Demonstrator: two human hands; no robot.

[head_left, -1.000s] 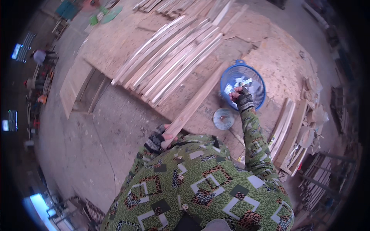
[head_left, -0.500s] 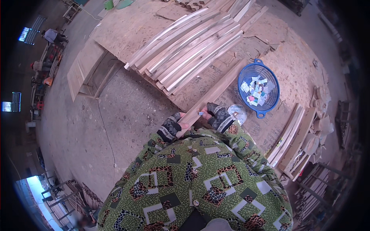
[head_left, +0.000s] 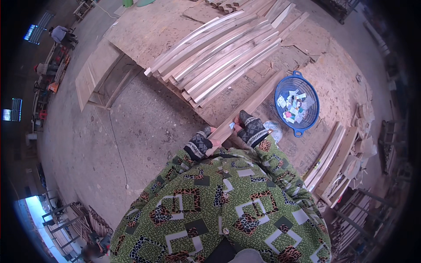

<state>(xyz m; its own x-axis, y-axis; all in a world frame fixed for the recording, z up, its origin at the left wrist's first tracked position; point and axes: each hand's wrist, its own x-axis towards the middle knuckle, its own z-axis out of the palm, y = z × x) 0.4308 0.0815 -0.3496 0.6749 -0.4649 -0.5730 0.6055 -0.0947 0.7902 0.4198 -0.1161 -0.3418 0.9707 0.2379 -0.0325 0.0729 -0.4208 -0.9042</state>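
A long wooden strip point(head_left: 259, 95) runs slantwise from my body across the near edge of the worktable. My left hand point(head_left: 205, 141), in a patterned grey fingerless glove, is closed around its near end, thumb on the upper face. On the strip's right side, my right hand point(head_left: 246, 127), gloved alike, pinches a small whitish-blue scrap point(head_left: 232, 125) against the wood. Whether the scrap is paper or a sticker I cannot tell. Right of the strip stands a blue plastic basket point(head_left: 278, 90) with loose paper-like scraps point(head_left: 294, 106) in it. A pale printed disc point(head_left: 273, 130) lies beside my right wrist.
Many curved wooden strips point(head_left: 219, 57) lie stacked on the worktable point(head_left: 333, 74) beyond my hands. More strips point(head_left: 325, 153) and a wooden frame point(head_left: 340, 164) are at the right. A low wooden structure point(head_left: 98, 79) stands left; a person point(head_left: 61, 36) is far off at the upper left.
The view has shifted slightly. Both hands sit a little further right in the picture, and the scrap shows more of its face against the strip.
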